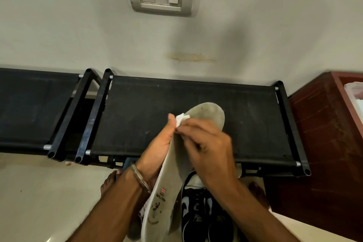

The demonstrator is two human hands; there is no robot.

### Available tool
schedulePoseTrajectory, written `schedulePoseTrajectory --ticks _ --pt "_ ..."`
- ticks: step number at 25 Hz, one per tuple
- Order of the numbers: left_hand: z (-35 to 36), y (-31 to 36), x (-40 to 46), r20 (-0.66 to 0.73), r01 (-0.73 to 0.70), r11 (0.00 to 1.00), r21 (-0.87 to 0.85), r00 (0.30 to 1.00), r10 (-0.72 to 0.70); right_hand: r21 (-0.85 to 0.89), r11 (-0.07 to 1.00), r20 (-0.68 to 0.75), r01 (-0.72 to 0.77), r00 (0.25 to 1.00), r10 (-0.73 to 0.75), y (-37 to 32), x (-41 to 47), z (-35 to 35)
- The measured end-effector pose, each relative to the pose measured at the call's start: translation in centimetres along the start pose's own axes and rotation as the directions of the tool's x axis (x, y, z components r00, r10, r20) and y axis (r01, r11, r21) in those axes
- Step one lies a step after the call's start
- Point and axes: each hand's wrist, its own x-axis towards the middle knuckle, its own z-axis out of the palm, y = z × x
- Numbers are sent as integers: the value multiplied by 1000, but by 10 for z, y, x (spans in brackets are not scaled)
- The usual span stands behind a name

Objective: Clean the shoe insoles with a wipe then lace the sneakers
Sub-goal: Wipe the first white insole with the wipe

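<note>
A left hand [157, 149] grips the insole [170, 173] by its edge above a black rack [137, 108], while the right hand [208, 143] pinches a white wipe [181, 119] against it. The insole looks light and bendy, best supported mid-length; a sneaker [200, 208] waits below.

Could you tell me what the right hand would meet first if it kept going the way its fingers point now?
The right hand presses the wipe on the insole, fingers pointing left. It would probably meet the left hand thumb first; depth is uncertain.
</note>
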Motion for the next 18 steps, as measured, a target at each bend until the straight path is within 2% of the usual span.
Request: schedulePoseTrajectory --ticks 2,5,6,10,11,13,15,16,18 --pt "-1 0 1 5 2 999 40 1000 -2 -34 999 3 1 1000 -1 12 5 -5" --pt "0 -2 0 -11 23 984 175 1000 -21 -58 981 -160 -183 972 172 31 16 -20" --pt "2 0 -1 -17 9 984 177 1000 -6 -42 984 -148 -175 975 167 25 14 -18" --pt "-5 5 0 3 -12 1000 -17 1000 12 22 999 78 40 996 -41 -3 -1 0" --pt "-7 5 0 8 -16 1000 16 1000 16 -4 1000 65 23 998 -22 7 3 -4" --pt "-8 5 0 13 -40 992 123 999 38 -76 993 -60 -92 994 87 34 14 -18" --pt "-6 6 -2 -20 -36 987 154 999 40 -55 985 -74 -161 985 157 37 12 -21" --pt "-5 6 -2 -28 -35 990 137 999 39 -32 991 -21 -128 992 127 28 8 -16" --pt "-5 7 -1 -33 -49 998 30 998 50 28 999 107 38 993 -41 7 0 -6"
